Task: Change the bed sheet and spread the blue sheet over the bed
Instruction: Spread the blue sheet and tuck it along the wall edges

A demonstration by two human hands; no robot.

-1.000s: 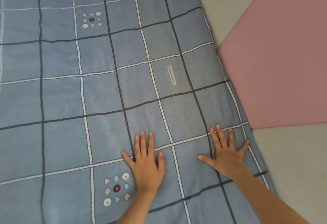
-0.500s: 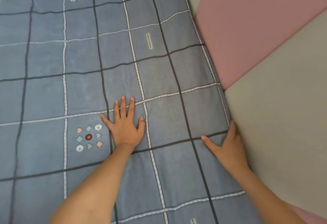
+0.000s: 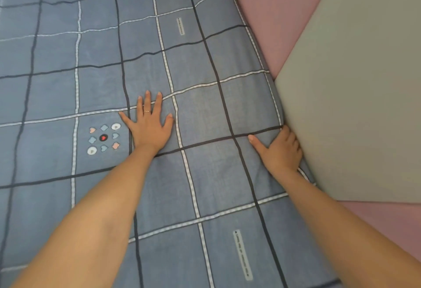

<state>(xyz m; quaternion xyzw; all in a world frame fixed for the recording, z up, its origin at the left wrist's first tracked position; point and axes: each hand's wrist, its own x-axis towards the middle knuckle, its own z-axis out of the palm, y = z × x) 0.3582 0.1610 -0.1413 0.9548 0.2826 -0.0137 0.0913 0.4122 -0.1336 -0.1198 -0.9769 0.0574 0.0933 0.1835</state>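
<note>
Covering the bed, the blue sheet (image 3: 205,174) lies nearly smooth, so only edge-tucking seems left. The left hand (image 3: 149,126) presses flat, fingers (image 3: 147,101) splayed; the right hand (image 3: 282,149) works its right edge against the grey panel (image 3: 353,105), fingertips hidden, grip unclear.

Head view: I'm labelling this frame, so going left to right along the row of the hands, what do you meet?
cluster of small printed shapes → left hand → right hand → grey panel
</note>
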